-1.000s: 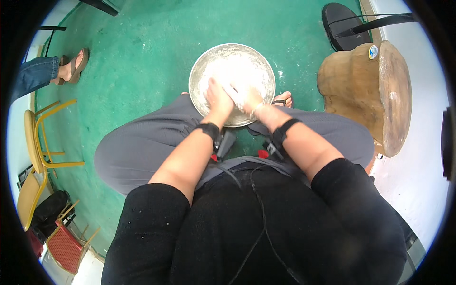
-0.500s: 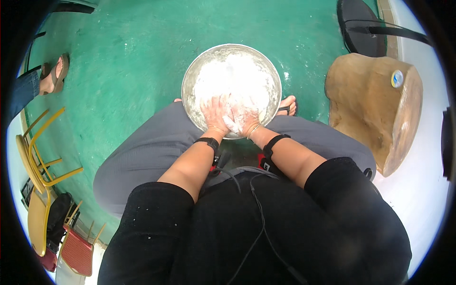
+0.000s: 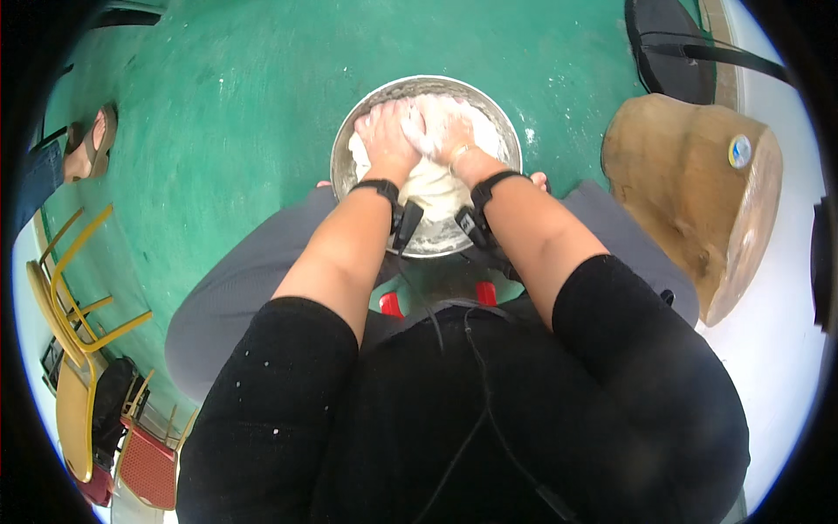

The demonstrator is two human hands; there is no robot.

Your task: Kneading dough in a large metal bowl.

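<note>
Hands (image 3: 387,135) together, palms down on smooth, creased white dough (image 3: 434,189) inside a round, white-smeared metal bowl (image 3: 428,244)

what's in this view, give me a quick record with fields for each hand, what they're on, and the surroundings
left hand: spread on the dough, beside the right
right hand: also on the dough, its thumb side toward the left
dough: pale, folded, in the bowl
bowl: round, metal, between the person's legs
wrists: black strap on each
right side: wooden stump
left side: red chair, another person's sandalled foot
floor: green
</note>
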